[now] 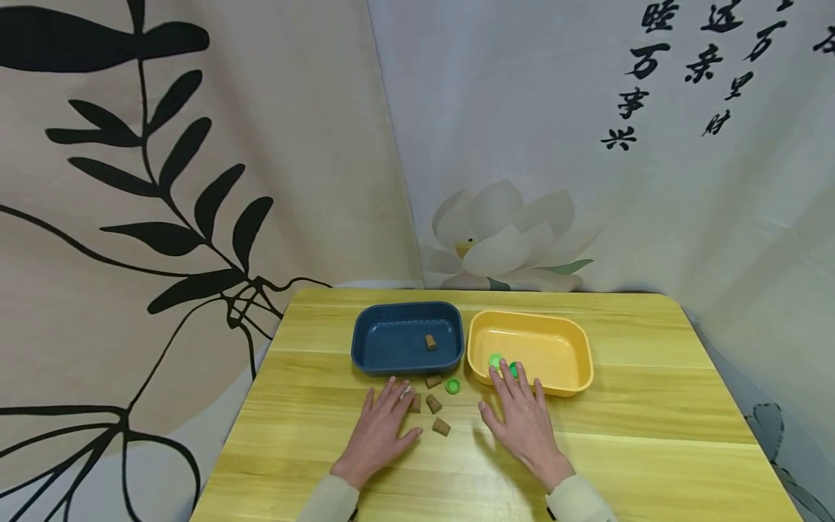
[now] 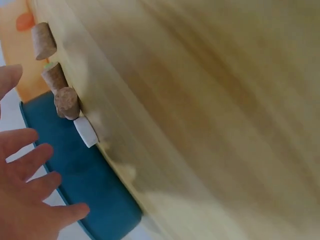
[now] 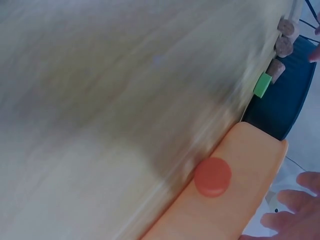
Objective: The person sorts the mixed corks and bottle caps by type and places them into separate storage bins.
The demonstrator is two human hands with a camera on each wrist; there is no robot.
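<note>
Reader: What is the landmark, and how do the hands stand?

Author: The dark-blue rectangular tray (image 1: 372, 341), on the pale wooden counter (image 1: 642, 435). The left hand (image 1: 381, 429) lies in front of it, the right hand (image 1: 524, 429) to its front right; both have fingers spread apart, gripping nothing visible. Contact cannot be told.

Reader: And the small objects?

Author: One brown tapered cork (image 1: 430, 342) lies inside the blue tray; four similar brown corks (image 1: 441, 427) lie in front of it, near a small white piece (image 2: 86, 132) by the left fingers and a bright-green round cap (image 1: 453, 386). Just right of the blue tray, a yellow rectangular tray (image 1: 574, 330) holds two green discs (image 1: 496, 360). The right-wrist view adds a red disc (image 3: 213, 177) against the yellow tray's outline.
</note>
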